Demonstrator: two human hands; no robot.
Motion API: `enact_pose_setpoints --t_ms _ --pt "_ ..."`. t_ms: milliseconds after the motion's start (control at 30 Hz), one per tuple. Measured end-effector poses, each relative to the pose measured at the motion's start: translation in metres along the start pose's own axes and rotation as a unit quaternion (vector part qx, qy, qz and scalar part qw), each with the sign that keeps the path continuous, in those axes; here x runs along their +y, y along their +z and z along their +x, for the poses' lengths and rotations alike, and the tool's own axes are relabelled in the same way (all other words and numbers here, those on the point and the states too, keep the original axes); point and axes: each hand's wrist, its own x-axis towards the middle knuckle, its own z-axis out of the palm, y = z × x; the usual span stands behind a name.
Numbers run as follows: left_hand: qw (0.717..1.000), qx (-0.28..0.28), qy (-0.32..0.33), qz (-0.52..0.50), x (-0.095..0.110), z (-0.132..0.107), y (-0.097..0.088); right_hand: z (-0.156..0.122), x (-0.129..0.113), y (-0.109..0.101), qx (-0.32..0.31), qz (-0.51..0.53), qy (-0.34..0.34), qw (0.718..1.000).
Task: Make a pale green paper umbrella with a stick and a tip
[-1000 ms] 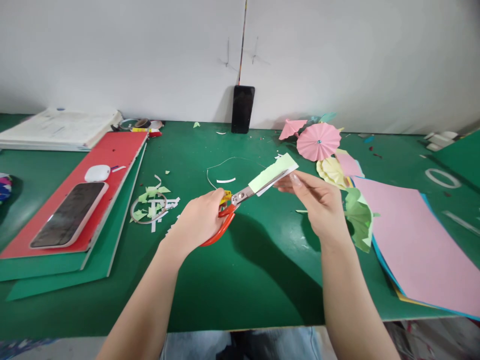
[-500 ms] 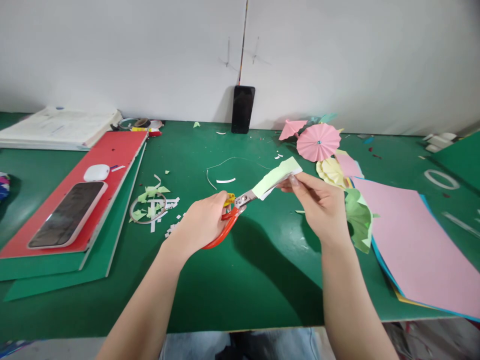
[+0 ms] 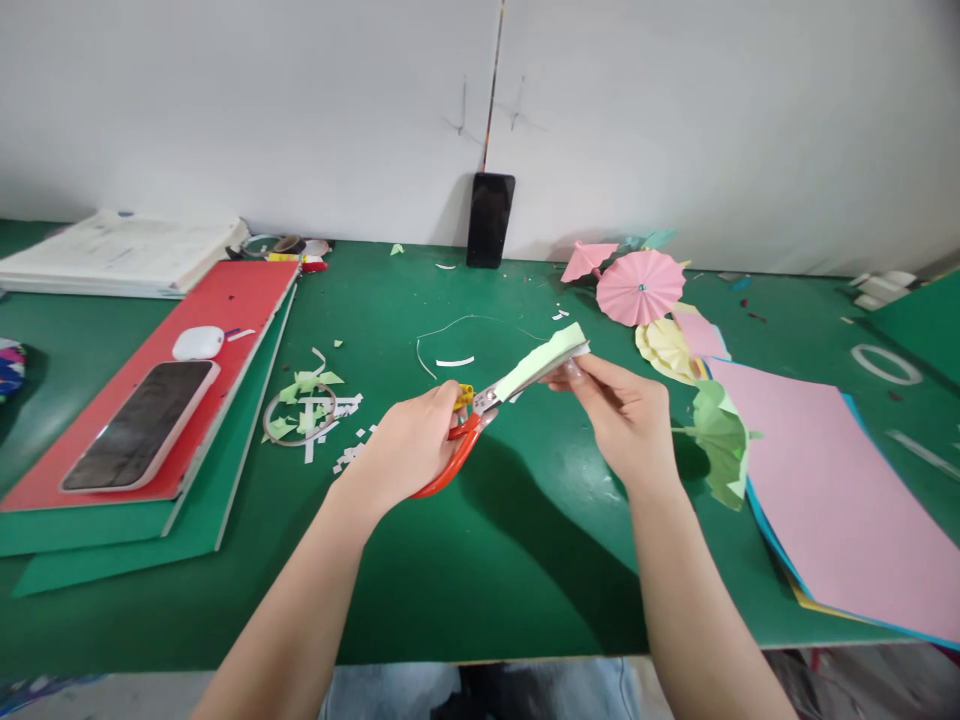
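My left hand [image 3: 421, 432] is closed around the red handles of a pair of scissors [image 3: 459, 455], with a yellow piece showing by the thumb. The blades point up and right and lie along a light green strip of paper [image 3: 541, 362], partly hidden by it. My right hand [image 3: 626, 410] pinches the strip's right end between thumb and fingers; white shows at its edge. Just right of that hand lies a green paper umbrella [image 3: 718, 440] on its side. Green and white paper scraps [image 3: 304, 385] lie left of the scissors, in and around a ring.
Pink paper umbrellas [image 3: 641, 287] and a yellow one [image 3: 666, 350] lie at back right, near a stack of coloured paper [image 3: 840, 480]. A black phone [image 3: 491, 220] leans on the wall. On the left, another phone [image 3: 140, 425] rests on a red board [image 3: 247, 285].
My right hand has moved slightly left with the paper strip, which now lies closer along the scissor blades. More of the green umbrella shows. The scissors have barely moved.
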Motion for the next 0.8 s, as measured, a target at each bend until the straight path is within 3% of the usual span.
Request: enact_pose_setpoints --t_ms 233,800 --pt "0.999 0.028 0.015 0.028 -0.0018 -0.0005 -0.0025 -0.0003 -0.0002 -0.0011 -0.022 -0.011 0.01 1.0" --pt "0.998 -0.003 -0.034 -0.049 -0.0075 -0.0014 -0.0042 0.0022 0.0012 -0.0029 -0.046 -0.01 0.021 0.999"
